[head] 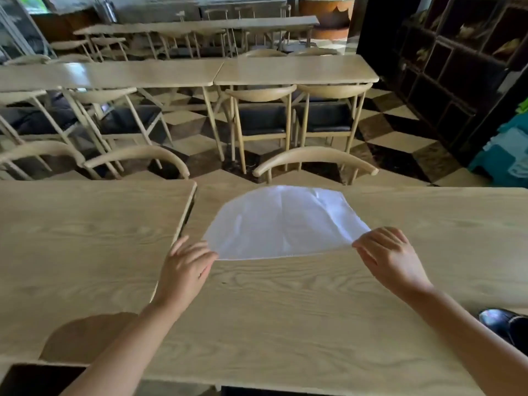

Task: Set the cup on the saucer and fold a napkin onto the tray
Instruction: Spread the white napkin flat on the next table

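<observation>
Napkin [281, 222] lies spread flat and unfolded on the bench [285, 304], its near corners pinched by left hand [185, 267] and right hand [388, 255], each grip closed on cloth; folding seems barely begun, and no cup, saucer or tray shows.

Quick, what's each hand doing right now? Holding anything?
Left hand: at the near left corner of the white napkin; a grip cannot be told.
Right hand: fingers closed on the napkin's near right corner.
</observation>
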Motion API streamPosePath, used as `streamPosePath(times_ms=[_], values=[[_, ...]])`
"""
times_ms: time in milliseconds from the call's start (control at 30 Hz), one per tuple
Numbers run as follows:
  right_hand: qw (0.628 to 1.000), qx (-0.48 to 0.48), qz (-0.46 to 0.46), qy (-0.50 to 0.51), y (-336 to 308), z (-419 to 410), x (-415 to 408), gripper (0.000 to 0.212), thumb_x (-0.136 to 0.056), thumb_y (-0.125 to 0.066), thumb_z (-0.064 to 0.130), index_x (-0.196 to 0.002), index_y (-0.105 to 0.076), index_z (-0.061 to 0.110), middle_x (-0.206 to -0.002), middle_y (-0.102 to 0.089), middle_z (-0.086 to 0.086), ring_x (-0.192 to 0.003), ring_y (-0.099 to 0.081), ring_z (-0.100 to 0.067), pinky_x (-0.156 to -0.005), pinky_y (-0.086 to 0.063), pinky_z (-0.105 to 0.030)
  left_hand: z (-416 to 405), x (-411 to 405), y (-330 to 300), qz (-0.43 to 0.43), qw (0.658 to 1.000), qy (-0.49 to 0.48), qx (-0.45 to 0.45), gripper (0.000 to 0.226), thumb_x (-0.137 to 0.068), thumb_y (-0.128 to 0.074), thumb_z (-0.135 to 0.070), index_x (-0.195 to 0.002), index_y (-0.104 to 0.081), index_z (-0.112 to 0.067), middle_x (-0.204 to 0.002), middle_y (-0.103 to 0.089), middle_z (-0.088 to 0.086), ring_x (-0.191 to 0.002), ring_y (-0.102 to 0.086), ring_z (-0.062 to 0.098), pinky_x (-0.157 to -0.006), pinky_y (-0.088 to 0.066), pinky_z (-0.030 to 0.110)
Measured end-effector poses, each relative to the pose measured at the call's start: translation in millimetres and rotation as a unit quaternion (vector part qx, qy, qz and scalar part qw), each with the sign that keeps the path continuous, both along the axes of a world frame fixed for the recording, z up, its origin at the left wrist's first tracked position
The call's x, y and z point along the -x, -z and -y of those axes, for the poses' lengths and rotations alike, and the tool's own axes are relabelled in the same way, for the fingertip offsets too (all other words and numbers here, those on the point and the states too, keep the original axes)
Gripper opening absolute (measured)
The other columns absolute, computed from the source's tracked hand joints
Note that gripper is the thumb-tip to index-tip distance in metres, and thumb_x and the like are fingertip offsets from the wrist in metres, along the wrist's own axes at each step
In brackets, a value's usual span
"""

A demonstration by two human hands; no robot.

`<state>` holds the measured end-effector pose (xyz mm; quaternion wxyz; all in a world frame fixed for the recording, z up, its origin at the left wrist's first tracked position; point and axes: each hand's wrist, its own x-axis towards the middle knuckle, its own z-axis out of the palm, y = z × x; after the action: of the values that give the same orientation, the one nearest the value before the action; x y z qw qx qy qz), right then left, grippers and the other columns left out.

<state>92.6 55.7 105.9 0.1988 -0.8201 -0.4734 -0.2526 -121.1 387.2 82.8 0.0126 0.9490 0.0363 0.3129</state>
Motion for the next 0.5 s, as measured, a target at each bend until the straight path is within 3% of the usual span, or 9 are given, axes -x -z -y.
streamPosePath(times_ms=[100,200,233,300,333,400,500], values=[[0.997,0.063,-0.050,0.006,65.5,18.5,27.8,0.014,-0.079,-0.059,0.010,-0.068,-0.068,0.011,-0.069,-0.067,-0.003,-0.062,-0.063,-0.029,-0.064,-0.042,-0.033,19.5,21.6,65.4,-0.099,0.994,0.016,0.050,0.022,-0.076,-0.052,-0.009,-0.068,-0.072,-0.013,-0.074,-0.072,0.001,-0.076,-0.070,0.017,-0.086,-0.044,0.037],[0.985,0.131,-0.111,0.018,122.1,38.1,59.6,0.018,-0.060,-0.077,-0.004,-0.065,-0.067,0.009,-0.069,-0.066,-0.006,-0.062,-0.064,-0.029,-0.058,-0.047,-0.030,46.0,45.1,120.1,-0.215,0.970,0.004,0.117,0.017,-0.070,-0.064,0.004,-0.061,-0.065,-0.010,-0.065,-0.066,0.004,-0.058,-0.065,0.023,-0.052,-0.053,0.030],[0.980,0.144,-0.134,0.027,138.5,45.3,70.1,0.024,-0.053,-0.081,-0.007,-0.065,-0.067,0.008,-0.068,-0.066,-0.007,-0.063,-0.064,-0.029,-0.056,-0.049,-0.031,55.5,54.3,133.6,-0.234,0.963,0.001,0.132,0.016,-0.072,-0.063,0.004,-0.062,-0.065,-0.008,-0.067,-0.067,0.006,-0.059,-0.066,0.023,-0.051,-0.053,0.031],[0.973,0.140,-0.177,0.050,166.4,60.5,89.6,0.029,-0.049,-0.081,-0.011,-0.068,-0.069,0.006,-0.070,-0.066,-0.009,-0.065,-0.064,-0.031,-0.052,-0.051,-0.032,70.8,73.5,154.5,-0.224,0.962,0.008,0.153,0.020,-0.086,-0.056,-0.005,-0.071,-0.070,-0.005,-0.084,-0.072,0.008,-0.077,-0.071,0.021,-0.075,-0.053,0.029],[0.970,0.125,-0.199,0.062,176.6,67.1,98.2,0.026,-0.054,-0.079,-0.011,-0.072,-0.069,0.005,-0.072,-0.066,-0.010,-0.067,-0.064,-0.032,-0.051,-0.051,-0.033,75.7,80.6,159.8,-0.214,0.964,0.003,0.161,0.033,-0.094,-0.046,-0.016,-0.078,-0.072,-0.004,-0.093,-0.072,0.009,-0.088,-0.070,0.020,-0.086,-0.051,0.028],[0.967,0.085,-0.224,0.085,190.1,76.6,110.7,0.015,-0.067,-0.070,-0.008,-0.076,-0.069,0.003,-0.076,-0.065,-0.010,-0.071,-0.061,-0.034,-0.053,-0.051,-0.035,81.2,88.8,162.8,-0.206,0.966,-0.019,0.158,0.058,-0.100,-0.026,-0.034,-0.084,-0.072,-0.002,-0.100,-0.072,0.010,-0.097,-0.068,0.019,-0.091,-0.051,0.033],[0.964,0.043,-0.233,0.118,198.0,78.8,120.4,0.016,-0.068,-0.072,-0.013,-0.078,-0.070,0.000,-0.077,-0.065,-0.012,-0.072,-0.059,-0.036,-0.058,-0.050,-0.037,87.6,93.2,163.2,-0.206,0.963,-0.042,0.168,0.044,-0.095,-0.035,-0.028,-0.085,-0.070,-0.003,-0.103,-0.071,0.009,-0.100,-0.067,0.019,-0.096,-0.046,0.027]])
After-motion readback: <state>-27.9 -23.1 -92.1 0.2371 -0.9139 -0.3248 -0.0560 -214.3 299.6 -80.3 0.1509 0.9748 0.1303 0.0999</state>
